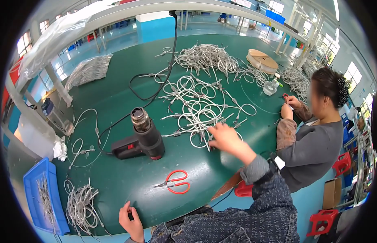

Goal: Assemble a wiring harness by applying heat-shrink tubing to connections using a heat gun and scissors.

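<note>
My right hand [229, 139] reaches over the near right edge of a tangle of grey-white cables [196, 107] with small grey connectors. Its thumb and fingertips are apart, close to the cable ends, and I cannot tell whether they touch them. At the table's near edge my left hand [131, 222] lies with loosely bent fingers and nothing in it. Between the hands, red-handled scissors [177, 182] lie partly spread on the green table [221, 170]. A black heat gun [146, 139] stands farther off, its metal nozzle pointing up.
Left of my left hand are a cable bunch [83, 206] and a blue tray [28, 178] holding thin pieces. A larger cable heap [206, 56], a spool [261, 60] and a clear bottle [271, 87] stand farther back. A co-worker [314, 133] handles something small at the right.
</note>
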The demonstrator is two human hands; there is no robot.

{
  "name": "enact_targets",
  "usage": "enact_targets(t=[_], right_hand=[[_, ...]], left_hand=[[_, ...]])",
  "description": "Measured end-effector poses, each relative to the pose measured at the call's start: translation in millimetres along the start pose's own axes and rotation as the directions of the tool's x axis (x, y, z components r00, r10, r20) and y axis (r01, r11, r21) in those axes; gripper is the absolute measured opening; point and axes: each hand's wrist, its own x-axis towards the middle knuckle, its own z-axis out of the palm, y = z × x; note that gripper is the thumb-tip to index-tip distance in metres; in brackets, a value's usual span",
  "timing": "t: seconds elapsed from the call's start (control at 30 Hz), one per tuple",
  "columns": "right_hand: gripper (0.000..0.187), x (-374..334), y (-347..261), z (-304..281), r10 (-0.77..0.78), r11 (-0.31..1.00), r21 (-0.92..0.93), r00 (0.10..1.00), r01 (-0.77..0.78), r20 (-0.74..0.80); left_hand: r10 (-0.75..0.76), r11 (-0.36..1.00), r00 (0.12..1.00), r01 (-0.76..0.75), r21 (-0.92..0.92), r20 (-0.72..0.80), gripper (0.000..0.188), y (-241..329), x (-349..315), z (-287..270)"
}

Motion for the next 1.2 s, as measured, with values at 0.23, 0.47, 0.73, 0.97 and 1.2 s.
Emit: enact_targets(t=[0.23, 0.47, 0.73, 0.97, 1.2], right_hand=[[0.051, -48.3, -27.3, 10.4, 0.24, 0.967, -0.091, 0.971, -0.237, 0.022], [0.049, -39.1, 8.4, 51.1, 0.237, 0.963, 0.187, 0.938, -0.193, -0.253], [0.037, -54.6, -11.9, -26.7, 0.403, 0.896, 0.386, 0.77, -0.222, -0.494], [0.038, -75.6, -9.0, -62.0, 0.369, 0.929, 0.25, 0.711, -0.272, -0.599], [0.028, -140.5, -77.0, -119.3, 0.318, 0.825, 0.533, 0.625, 0.188, -0.713]], left_hand=[[-0.014, 0.999, 1.0, 0.015, -0.035, 0.016, 0.024, -1.5, -2.1, -3.4], [-0.016, 0.996, 1.0, 0.016, -0.087, 0.008, 0.025, -2.4, -0.3, -1.7], [-0.007, 0.997, 1.0, 0.005, -0.071, -0.024, 0.021, -4.7, -1.9, -2.5], [0.021, 0.995, 0.998, -0.027, -0.094, -0.063, 0.02, -1.8, -1.3, -5.8], [0.107, 0.96, 0.993, -0.09, -0.264, 0.05, 0.02, 24.5, -11.7, -20.5]])
